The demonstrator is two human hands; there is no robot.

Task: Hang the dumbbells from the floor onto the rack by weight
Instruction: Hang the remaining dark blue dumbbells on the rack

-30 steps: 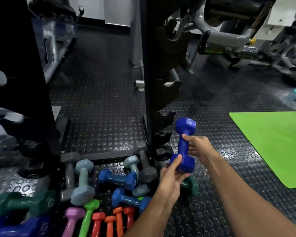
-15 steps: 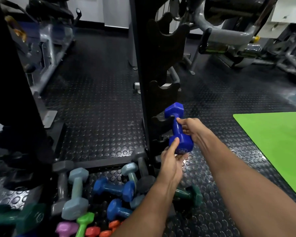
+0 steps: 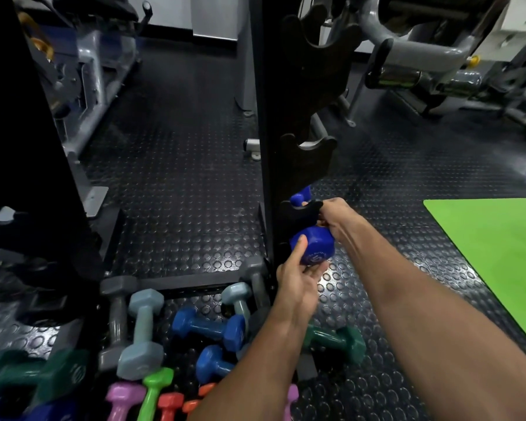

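A dark blue dumbbell (image 3: 315,249) sits tilted in a low cradle (image 3: 301,212) of the black upright rack (image 3: 269,123), its far head showing above the cradle. My left hand (image 3: 298,279) cups the near head from below with the thumb on its side. My right hand (image 3: 336,215) grips the handle just behind the cradle. On the floor to the lower left lie several dumbbells: blue (image 3: 208,328), grey-blue (image 3: 143,332), dark grey (image 3: 116,323), green (image 3: 334,341), pink (image 3: 123,399), lime (image 3: 155,390), orange (image 3: 169,404).
Higher empty cradles (image 3: 308,156) stick out from the rack post. A bright green mat (image 3: 495,256) lies on the studded rubber floor at right. Gym machines (image 3: 422,47) stand behind, and a black frame (image 3: 34,141) fills the left side.
Both hands have carried the blue dumbbell left and forward from open air into the low rack cradle. The camera moved closer to the rack.
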